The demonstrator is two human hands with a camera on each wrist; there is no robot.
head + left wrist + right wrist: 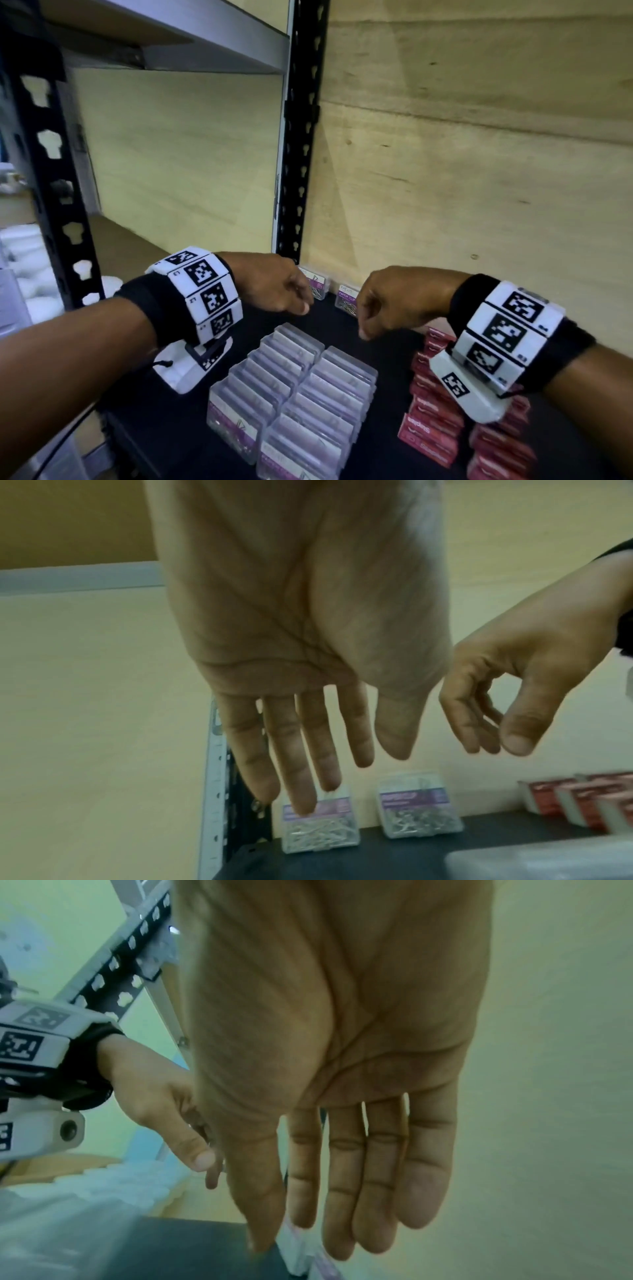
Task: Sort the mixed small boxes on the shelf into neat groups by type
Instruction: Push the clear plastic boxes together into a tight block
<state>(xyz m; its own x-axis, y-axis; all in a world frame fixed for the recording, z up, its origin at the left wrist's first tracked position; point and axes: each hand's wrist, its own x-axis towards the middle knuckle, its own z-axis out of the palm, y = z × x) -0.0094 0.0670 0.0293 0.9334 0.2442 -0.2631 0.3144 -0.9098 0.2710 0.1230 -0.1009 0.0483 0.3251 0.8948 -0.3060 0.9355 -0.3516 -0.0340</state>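
Two clear paper-clip boxes with purple labels stand against the back wall, one on the left and one on the right. My left hand hovers just above and in front of the left box, fingers straight and holding nothing. My right hand hangs above the right box, fingers relaxed and empty. Two neat rows of clear boxes fill the shelf's middle. Red staples boxes are lined up on the right, partly behind my right wrist.
The shelf surface is black. A plywood wall closes the back and right. A black perforated upright stands in the back corner, another at the left front. A grey upper shelf hangs overhead.
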